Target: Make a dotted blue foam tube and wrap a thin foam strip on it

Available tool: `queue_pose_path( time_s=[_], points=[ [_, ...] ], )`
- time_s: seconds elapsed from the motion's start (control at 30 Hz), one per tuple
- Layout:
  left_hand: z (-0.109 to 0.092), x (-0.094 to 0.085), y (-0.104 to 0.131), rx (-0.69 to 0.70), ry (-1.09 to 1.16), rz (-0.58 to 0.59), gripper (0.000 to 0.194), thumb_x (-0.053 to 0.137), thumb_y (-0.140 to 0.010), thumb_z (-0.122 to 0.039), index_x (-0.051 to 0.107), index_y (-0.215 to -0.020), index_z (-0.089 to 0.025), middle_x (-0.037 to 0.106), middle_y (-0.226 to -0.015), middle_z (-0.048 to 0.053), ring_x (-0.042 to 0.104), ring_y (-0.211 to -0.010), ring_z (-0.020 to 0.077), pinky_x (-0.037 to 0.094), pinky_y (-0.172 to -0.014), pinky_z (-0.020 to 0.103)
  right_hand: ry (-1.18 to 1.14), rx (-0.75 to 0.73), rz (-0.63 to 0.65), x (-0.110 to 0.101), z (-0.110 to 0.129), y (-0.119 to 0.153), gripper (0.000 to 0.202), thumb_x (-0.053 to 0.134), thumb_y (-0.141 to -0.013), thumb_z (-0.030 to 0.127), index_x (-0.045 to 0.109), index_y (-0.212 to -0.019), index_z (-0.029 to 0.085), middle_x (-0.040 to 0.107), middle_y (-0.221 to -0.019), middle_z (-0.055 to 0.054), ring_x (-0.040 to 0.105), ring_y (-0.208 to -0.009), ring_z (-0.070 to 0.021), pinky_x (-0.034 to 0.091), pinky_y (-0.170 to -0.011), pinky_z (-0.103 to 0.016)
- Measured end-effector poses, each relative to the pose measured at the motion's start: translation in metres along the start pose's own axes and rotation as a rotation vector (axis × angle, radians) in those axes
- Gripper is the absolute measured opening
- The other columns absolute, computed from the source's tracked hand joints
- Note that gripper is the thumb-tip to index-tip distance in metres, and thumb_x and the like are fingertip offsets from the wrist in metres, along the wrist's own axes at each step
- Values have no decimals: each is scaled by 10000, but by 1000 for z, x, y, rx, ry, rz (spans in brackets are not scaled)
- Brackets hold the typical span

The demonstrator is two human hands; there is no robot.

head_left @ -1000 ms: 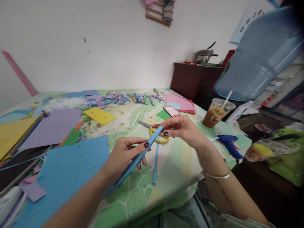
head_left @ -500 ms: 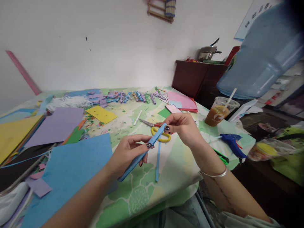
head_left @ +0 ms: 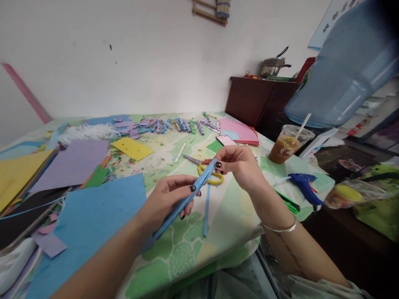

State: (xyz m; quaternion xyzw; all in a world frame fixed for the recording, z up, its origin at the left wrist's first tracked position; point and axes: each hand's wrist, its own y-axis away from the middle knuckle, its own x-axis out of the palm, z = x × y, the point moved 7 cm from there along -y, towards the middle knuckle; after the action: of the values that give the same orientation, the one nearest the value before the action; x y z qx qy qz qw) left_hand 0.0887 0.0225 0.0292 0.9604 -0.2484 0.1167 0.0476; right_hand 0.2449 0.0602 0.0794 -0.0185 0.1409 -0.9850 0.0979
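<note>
A long blue paper strip (head_left: 174, 214), seemingly folded, slants up from lower left to upper right between my hands. Its middle is pinched between the thumb and fingers of my left hand (head_left: 170, 197). At the upper end, my right hand (head_left: 237, 166) grips the tip between thumb and forefinger. Behind the strip lie scissors with yellow handles (head_left: 215, 179), partly covered by it and my right hand. A second, narrow blue strip (head_left: 207, 211) rests on the tablecloth just below. Left of my left hand is a blue paper sheet (head_left: 102, 216), partly under my forearm.
Purple paper (head_left: 73, 164), a yellow sheet (head_left: 132, 148) and scattered scraps cover the left side. Several curled paper pieces (head_left: 179, 125) line the back. At the right stand a drink cup (head_left: 285, 149) and a blue glue gun (head_left: 304, 187). A large water bottle (head_left: 346, 74) looms beyond.
Both hands keep their hold on the blue paper strip, which has turned slightly between the fingers. The whole view has shifted a little.
</note>
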Motion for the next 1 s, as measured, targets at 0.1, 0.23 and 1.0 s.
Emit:
queue_pose_path(
  time_s=[0.1, 0.23, 1.0],
  points=[
    [0, -1, 0, 12, -13, 4, 184, 671, -766, -232, 718, -928, -157, 650, -737, 12, 572, -444, 77, 421, -360, 150, 14, -5, -3, -1, 2, -1, 86, 712, -583, 146, 631, -604, 126, 611, -509, -3, 533, -470, -97, 382, -462, -217],
    [0, -4, 0, 36, -66, -25, 213, 705, -731, -234, 721, -928, -155, 669, -750, 17, 585, -467, 86, 447, -385, 160, 20, -20, -10, -3, 5, -2, 113, 722, -591, 178, 619, -602, 132, 603, -515, 0, 526, -469, -100, 381, -451, -226],
    [-5, -7, -3, 26, -188, -102, 210, 689, -738, -199, 705, -933, -124, 697, -800, 48, 644, -522, 118, 517, -455, 195, 75, -44, 75, 0, 5, -36, 65, 676, -594, 133, 616, -612, 150, 602, -546, 14, 554, -520, -107, 412, -495, -227]
  ],
)
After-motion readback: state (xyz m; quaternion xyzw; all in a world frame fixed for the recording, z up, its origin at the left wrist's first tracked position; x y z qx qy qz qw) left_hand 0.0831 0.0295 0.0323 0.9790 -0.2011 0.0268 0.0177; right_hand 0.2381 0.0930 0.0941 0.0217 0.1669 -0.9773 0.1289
